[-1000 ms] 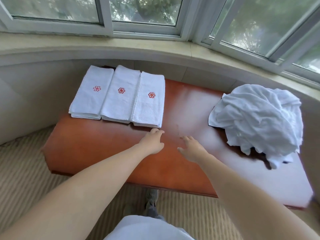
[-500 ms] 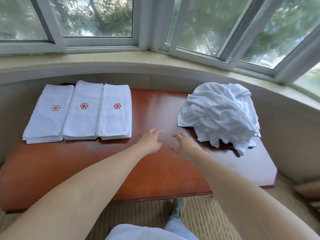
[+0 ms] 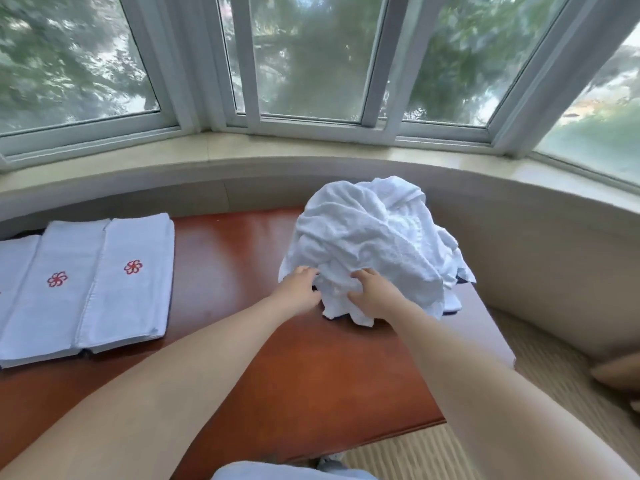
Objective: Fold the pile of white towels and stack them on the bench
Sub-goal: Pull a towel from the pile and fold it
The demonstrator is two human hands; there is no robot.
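On the right half of the reddish-brown wooden bench [image 3: 249, 341], a crumpled pile of white towels [image 3: 374, 244] sat heaped into a rounded mound, its surface a mass of deep creases and overlapping folds, with loose ragged edges trailing down at the front and right side. Both hands reached into the near side of that pile. The left hand [image 3: 300, 287] had its fingers curled into the cloth at the pile's lower left edge, gripping a fold. The right hand [image 3: 372, 292] lay just beside it, fingers bent and bunching the fabric at the pile's front. Left of the pile, well apart from it, folded white towels [image 3: 104, 289] lay flat side by side on the bench, each showing a small red pinwheel emblem [image 3: 133, 267]. Behind the pile ran a curved pale windowsill [image 3: 311, 150].
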